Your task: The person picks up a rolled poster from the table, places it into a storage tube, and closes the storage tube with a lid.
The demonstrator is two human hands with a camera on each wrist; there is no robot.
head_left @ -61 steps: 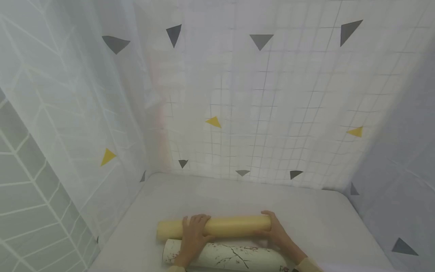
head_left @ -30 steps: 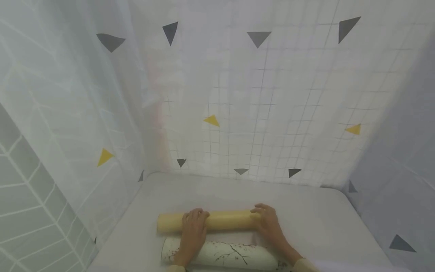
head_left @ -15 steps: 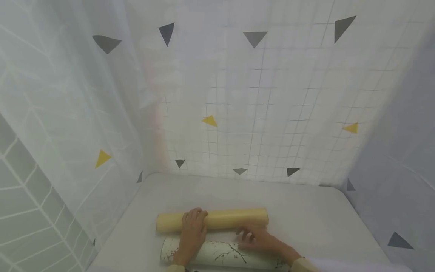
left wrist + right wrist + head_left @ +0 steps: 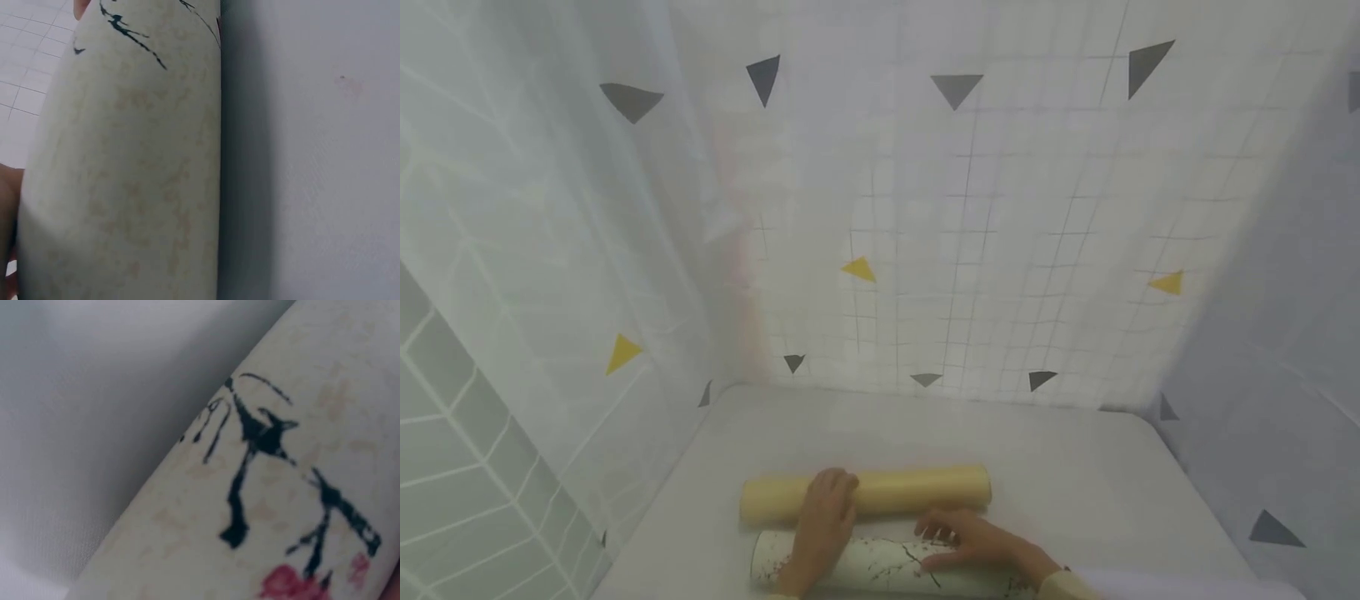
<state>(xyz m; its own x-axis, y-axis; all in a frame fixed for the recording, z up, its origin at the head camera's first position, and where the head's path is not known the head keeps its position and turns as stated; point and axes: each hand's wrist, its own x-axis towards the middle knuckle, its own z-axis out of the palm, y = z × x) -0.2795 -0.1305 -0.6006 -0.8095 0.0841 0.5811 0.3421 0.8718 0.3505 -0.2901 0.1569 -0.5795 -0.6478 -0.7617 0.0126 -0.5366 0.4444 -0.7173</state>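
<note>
A plain yellow roll lies crosswise on the white tabletop. In front of it, nearer the person, lies a white roll printed with dark branches and red blossoms, like wallpaper. My left hand reaches across the patterned roll and grips the yellow roll left of its middle, fingers bent over the top. Over the right half of the patterned roll is my right hand, with fingers loosely bent and thumb apart; contact is unclear. Both wrist views look onto the patterned roll, its branches and blossoms close up in the right wrist view.
The white table has rounded far corners. A pale grid-lined curtain with grey and yellow triangles hangs behind it. More hanging fabric closes in the right side, and a leaf-patterned sheet the left.
My right hand has left the right end of the yellow roll and come down toward me, over the patterned roll. My left hand stays on the yellow roll, which first shifted slightly away.
</note>
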